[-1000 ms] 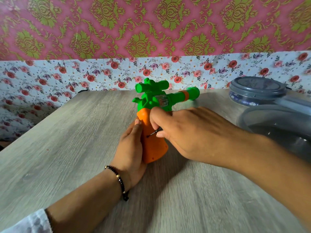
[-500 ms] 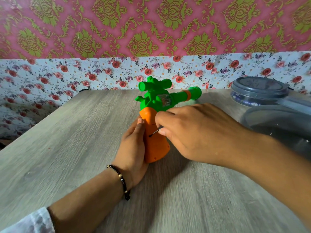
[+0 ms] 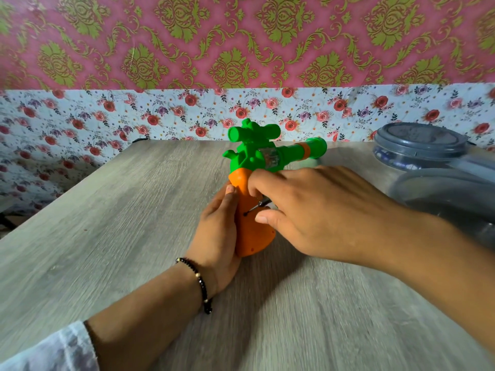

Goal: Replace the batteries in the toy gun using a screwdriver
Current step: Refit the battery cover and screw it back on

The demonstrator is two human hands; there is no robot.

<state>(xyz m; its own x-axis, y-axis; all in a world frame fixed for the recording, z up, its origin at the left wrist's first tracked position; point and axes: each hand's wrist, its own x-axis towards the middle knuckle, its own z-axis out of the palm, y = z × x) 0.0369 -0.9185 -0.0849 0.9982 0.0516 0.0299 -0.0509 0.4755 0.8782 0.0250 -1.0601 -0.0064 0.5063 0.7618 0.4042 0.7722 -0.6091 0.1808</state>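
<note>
1. Lying on its side near the middle of the grey wood-grain table (image 3: 107, 236), the toy gun (image 3: 254, 167) has its orange grip pointing toward the person and its green barrel reaching away to the right.
2. Her left hand (image 3: 217, 236) cups the left side of the orange grip, fingers wrapped along it and the thumb tip resting near the top of the orange part; the heel of the hand sits on the table.
3. A black beaded bracelet (image 3: 201, 285) circles that wrist, and a white sleeve (image 3: 48, 349) shows at the lower left corner.
4. Her right hand (image 3: 316, 210) comes in from the right, fingers curled and pinching a small screwdriver (image 3: 257, 207); most of the tool is hidden in the fingers.
5. Only the thin dark shaft shows, slanting down-left, its tip set at a small dark spot on the orange grip.
6. Well off to the right stand grey plastic containers (image 3: 420, 145), one with a round lid, the nearer one blurred.
7. Behind the table runs a floral-papered wall (image 3: 160, 116).
</note>
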